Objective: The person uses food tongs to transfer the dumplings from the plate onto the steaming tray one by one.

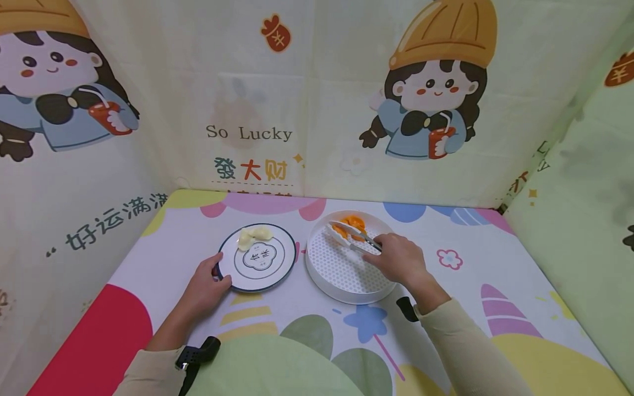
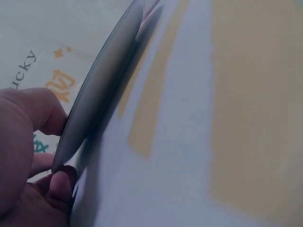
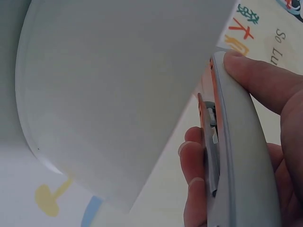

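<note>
My left hand (image 1: pixel 205 283) holds the near left rim of a white plate (image 1: pixel 279 269) with a dark blue edge. Several pale, glossy dumpling-shaped pieces (image 1: pixel 255 236) lie toward the plate's far side. In the left wrist view the plate (image 2: pixel 104 78) appears edge-on between the thumb and fingers. A pair of tongs (image 1: pixel 365 237) is gripped in my right hand (image 1: pixel 401 258), its tips at orange dumpling-like pieces (image 1: pixel 355 221) in a white round steamer basket (image 1: pixel 346 275). From the right wrist, the tong handles (image 3: pixel 241 142) stand beside the basket's outer wall (image 3: pixel 109 94); the tips are hidden.
A patterned cloth covers the table (image 1: pixel 446 308). Printed curtains (image 1: pixel 322 99) enclose the back and both sides. Plate and basket stand side by side with a narrow gap. A black strap (image 1: pixel 198 355) circles the left wrist.
</note>
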### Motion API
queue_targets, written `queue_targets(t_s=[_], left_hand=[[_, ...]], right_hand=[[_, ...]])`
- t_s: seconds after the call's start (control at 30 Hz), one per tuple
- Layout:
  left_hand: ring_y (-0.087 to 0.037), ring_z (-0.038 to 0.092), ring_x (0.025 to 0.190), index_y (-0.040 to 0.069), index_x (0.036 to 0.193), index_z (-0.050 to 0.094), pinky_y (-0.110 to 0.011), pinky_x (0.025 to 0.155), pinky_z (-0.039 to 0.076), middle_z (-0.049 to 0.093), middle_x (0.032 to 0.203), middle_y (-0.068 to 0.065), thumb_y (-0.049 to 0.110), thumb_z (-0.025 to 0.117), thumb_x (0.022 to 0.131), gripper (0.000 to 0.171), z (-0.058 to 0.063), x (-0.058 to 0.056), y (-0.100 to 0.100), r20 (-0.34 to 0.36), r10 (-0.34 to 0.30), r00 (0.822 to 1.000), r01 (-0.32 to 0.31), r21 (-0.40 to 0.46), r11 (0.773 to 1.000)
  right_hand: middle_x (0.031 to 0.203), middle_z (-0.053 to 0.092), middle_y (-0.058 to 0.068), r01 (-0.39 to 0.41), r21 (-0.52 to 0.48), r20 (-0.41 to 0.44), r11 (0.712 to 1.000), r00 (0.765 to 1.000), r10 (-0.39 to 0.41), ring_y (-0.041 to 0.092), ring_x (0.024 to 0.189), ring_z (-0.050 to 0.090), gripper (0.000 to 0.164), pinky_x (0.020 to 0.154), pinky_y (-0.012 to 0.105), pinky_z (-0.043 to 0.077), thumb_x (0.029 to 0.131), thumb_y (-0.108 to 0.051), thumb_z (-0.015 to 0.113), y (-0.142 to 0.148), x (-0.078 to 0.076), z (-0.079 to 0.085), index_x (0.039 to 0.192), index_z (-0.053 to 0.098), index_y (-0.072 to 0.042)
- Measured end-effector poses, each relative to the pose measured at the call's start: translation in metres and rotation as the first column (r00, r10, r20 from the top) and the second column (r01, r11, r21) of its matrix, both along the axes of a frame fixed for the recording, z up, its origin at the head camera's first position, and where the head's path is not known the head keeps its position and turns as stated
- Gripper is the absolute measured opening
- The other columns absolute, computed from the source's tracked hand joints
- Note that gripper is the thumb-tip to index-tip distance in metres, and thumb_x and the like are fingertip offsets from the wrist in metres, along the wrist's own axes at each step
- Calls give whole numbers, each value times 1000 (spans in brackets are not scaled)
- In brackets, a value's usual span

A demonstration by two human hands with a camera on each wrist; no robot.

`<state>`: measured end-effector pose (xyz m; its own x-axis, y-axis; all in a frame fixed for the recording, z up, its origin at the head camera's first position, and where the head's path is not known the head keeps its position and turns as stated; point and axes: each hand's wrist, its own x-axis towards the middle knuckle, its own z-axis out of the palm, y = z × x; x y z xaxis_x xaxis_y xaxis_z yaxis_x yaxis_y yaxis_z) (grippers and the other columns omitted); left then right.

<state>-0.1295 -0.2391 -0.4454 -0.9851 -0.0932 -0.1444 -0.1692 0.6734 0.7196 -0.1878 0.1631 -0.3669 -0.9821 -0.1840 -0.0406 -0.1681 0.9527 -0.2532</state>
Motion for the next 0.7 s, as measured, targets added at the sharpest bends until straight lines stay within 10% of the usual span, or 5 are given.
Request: queue_targets(t_s=[0.7], left_hand=[[-41, 35, 127, -13, 153, 20, -58, 110, 30, 23, 153, -35, 13, 52, 92, 73, 0, 1, 1, 12, 5, 1000, -5, -2, 1000]], right_hand=[[101, 68, 11, 18, -18, -18, 1000, 1000, -18, 25, 80, 56, 55, 61, 36, 48, 86, -41, 76, 14, 11, 8, 124, 68, -2]])
